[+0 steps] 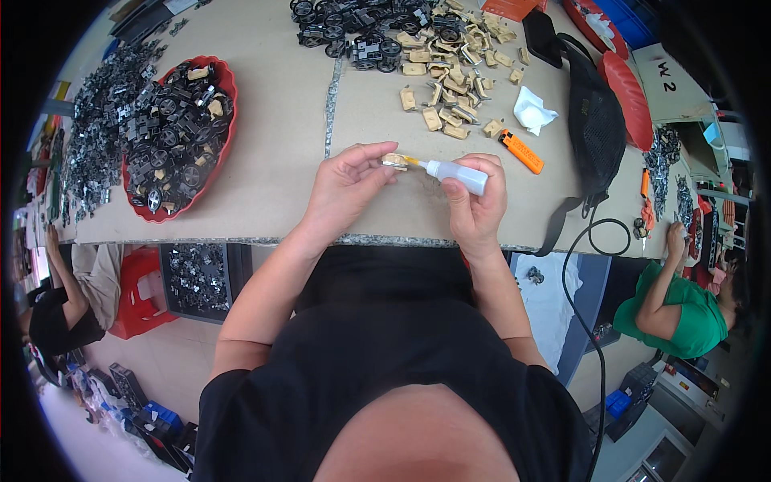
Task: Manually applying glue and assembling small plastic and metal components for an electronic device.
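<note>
Between the fingertips of my left hand (347, 183), a small beige part with a shiny metal edge (393, 161) is pinched above the table. My right hand (479, 205) is wrapped round a white squeeze bottle (460, 176), tilted so its thin yellowish nozzle points left and meets or nearly meets the part. I cannot tell whether liquid is coming out. Beyond my hands lie many loose beige parts (454, 84), and behind them a heap of black wheeled pieces (361, 36).
At the left a red scalloped basket (232, 108) holds black wheeled pieces, beside a spread of small dark metal parts (100, 120). To the right lie an orange cutter (522, 152), white crumpled tissue (533, 111), a phone (543, 38), a black bag (596, 120) and a cable (566, 281). Co-workers sit at both sides.
</note>
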A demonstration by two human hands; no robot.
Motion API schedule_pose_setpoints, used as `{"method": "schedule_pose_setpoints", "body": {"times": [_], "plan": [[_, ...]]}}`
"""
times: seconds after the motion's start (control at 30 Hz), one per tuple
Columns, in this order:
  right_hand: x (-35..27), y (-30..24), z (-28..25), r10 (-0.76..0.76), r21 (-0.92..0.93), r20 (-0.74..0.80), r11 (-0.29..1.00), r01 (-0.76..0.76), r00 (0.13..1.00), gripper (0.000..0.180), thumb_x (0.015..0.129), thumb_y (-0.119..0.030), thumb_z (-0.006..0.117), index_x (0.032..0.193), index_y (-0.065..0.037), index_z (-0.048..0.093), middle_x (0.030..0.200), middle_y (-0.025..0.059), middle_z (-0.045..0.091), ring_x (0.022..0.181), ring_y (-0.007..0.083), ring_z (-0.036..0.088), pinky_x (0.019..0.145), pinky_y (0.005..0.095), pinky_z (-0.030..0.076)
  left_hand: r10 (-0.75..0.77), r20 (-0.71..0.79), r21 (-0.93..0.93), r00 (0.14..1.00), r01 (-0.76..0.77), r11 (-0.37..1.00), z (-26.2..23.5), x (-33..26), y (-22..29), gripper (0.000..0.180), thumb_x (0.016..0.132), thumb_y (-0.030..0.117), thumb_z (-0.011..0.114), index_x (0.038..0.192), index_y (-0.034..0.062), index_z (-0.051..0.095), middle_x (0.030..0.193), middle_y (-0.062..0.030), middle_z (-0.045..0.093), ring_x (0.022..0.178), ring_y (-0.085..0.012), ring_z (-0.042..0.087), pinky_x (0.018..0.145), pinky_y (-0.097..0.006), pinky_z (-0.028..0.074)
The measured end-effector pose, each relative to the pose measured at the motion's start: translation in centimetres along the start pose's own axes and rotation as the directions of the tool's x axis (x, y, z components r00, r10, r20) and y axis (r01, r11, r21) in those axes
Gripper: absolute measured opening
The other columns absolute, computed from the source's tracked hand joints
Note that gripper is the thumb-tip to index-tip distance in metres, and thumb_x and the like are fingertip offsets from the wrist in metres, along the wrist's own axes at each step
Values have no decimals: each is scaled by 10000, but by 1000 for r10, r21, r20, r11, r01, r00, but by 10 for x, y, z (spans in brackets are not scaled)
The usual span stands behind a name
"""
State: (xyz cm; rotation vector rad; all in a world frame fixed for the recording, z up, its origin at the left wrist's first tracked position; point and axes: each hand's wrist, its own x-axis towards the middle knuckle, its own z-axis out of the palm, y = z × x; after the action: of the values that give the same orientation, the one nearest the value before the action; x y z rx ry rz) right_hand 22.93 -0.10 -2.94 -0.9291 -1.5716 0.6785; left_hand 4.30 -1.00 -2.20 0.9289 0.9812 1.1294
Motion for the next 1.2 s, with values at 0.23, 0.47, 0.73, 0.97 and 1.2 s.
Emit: {"method": "schedule_pose_setpoints", "body": {"times": [0.23, 0.47, 0.73, 0.97, 1.2], "plan": [[3, 5, 0, 31, 43, -2, 999, -30, 1000, 273, 824, -147, 653, 979, 4, 488, 904, 111, 507, 773, 166, 511, 681, 257, 432, 24, 1, -16, 1000, -24, 1000, -2, 6, -2, 311, 864, 6, 565, 1172, -27, 534, 937, -67, 633, 850, -93, 592, 793, -216, 476], [17, -1, -10, 501, 662, -106, 680, -315, 859, 264, 814, 10, 618, 1035, -15, 476, 985, 97, 563, 845, 172, 586, 785, 282, 481, 24, 5, -29, 1000, -23, 999, -1, 8, 0, 275, 864, -4, 558, 1133, -33, 510, 987, -80, 616, 888, -117, 590, 814, -235, 477], [27, 21, -40, 494, 450, -177, 810, -376, 851, 338, 745, 97, 640, 1032, 10, 483, 1032, 103, 568, 969, 151, 560, 870, 259, 448, -37, 49, -25, 998, 38, 999, 3, 11, 5, 239, 863, 16, 569, 1094, -17, 518, 969, -89, 626, 890, -133, 603, 835, -256, 486], [24, 25, -37, 460, 284, -238, 875, -392, 855, 335, 755, 71, 636, 1047, 16, 480, 1029, 101, 562, 969, 139, 551, 879, 262, 432, -65, 175, -92, 982, 82, 992, 13, 19, 10, 256, 844, 16, 593, 1095, -11, 547, 954, -80, 632, 873, -124, 606, 818, -245, 484], [6, -8, -35, 386, 309, -37, 881, -357, 922, 330, 885, -120, 552, 1161, 51, 494, 1042, 72, 547, 855, 117, 506, 742, 256, 411, 138, 320, 70, 937, -169, 983, 16, 28, 19, 238, 823, 17, 613, 1061, 22, 603, 1070, -59, 547, 1012, -120, 534, 860, -266, 467]]}}
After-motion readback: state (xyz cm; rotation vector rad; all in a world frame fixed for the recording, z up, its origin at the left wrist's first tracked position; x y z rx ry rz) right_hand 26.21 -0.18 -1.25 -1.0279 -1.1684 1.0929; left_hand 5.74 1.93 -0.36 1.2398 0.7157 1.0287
